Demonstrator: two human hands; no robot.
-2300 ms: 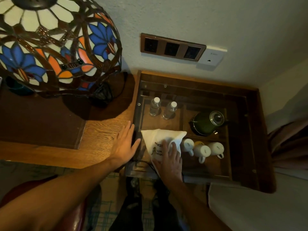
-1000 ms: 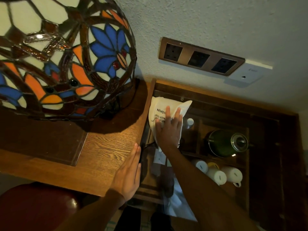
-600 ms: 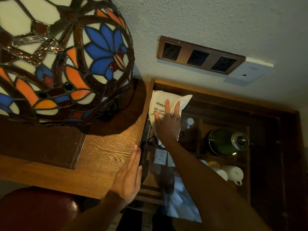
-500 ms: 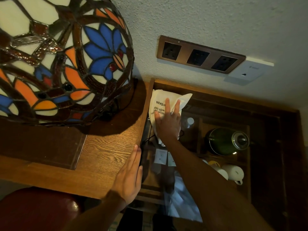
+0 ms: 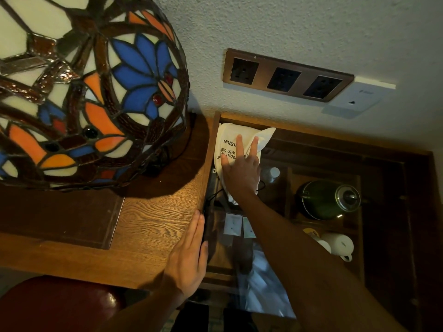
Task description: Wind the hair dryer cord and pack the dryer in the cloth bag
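The cloth bag (image 5: 231, 149) lies at the far left corner of a glass-topped cabinet (image 5: 383, 164), up against the wall and just beside the edge of the wooden bench (image 5: 153, 219). The right hand (image 5: 241, 167) rests flat on the bag with its fingers spread, so its grip is open, pressing rather than clutching. The hair dryer itself cannot be seen; a thin black cord (image 5: 212, 196) trails out from under the bag toward the bench edge. The left hand (image 5: 189, 255) lies palm down on the bench at its right edge, fingers straight and together, holding nothing.

A large stained-glass lamp (image 5: 84, 87) fills the left of the view and stands on the bench close to the bag. Below the glass sit a water bottle (image 5: 272, 174), a dark green kettle (image 5: 328, 200) and white mugs (image 5: 338, 245). On the wall above the bag is a brown plate with three sockets (image 5: 286, 77), and a white socket (image 5: 359, 98) just to its right. A dark red seat (image 5: 52, 305) shows at lower left.
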